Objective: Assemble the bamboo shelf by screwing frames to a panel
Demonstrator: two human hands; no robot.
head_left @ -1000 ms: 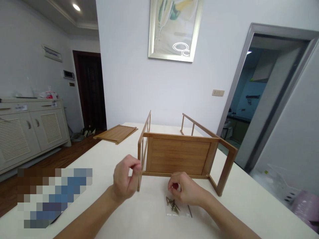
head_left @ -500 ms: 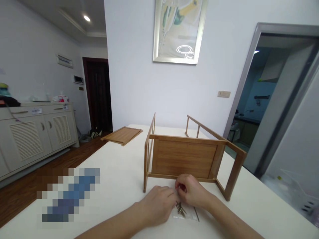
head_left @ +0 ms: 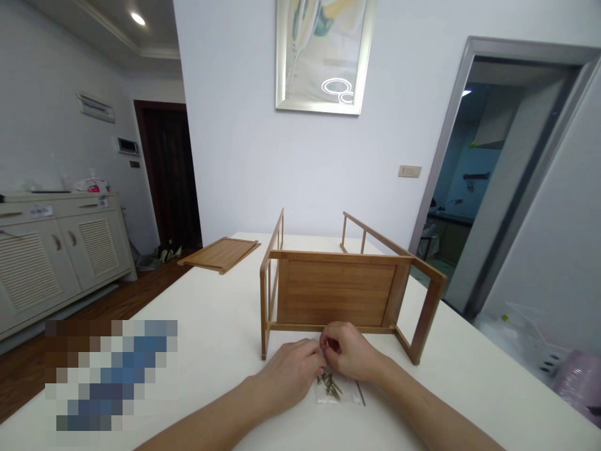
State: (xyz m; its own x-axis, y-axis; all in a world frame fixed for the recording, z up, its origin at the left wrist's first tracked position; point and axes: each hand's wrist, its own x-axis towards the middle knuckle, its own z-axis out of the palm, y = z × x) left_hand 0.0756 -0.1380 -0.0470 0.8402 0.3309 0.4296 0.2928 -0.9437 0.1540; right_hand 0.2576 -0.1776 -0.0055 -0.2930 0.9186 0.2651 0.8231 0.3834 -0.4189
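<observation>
A small clear plastic bag (head_left: 345, 396) lies on the white table, with several brass-coloured screws (head_left: 331, 387) inside. My left hand (head_left: 293, 369) is closed at the bag's upper edge, its fingertips pinching the plastic. Right beside it, my right hand (head_left: 350, 351) also pinches the top of the bag, thumb and forefinger together. A thin dark rod (head_left: 360, 393) shows at the bag's right side. Just beyond my hands stands a partly joined wooden rack (head_left: 338, 291), lying on its side, with a panel between two frames.
Another wooden panel (head_left: 220, 254) lies at the table's far left. A pixelated blue patch (head_left: 124, 373) covers the left of the white table (head_left: 201, 338). A white basket (head_left: 530, 351) and a pink object (head_left: 580, 382) stand off the right edge. The wall rises behind the table.
The view has turned slightly right, so everything sits further left in the picture. Both hands stay together at the bag's top, with hardly any movement against it.
</observation>
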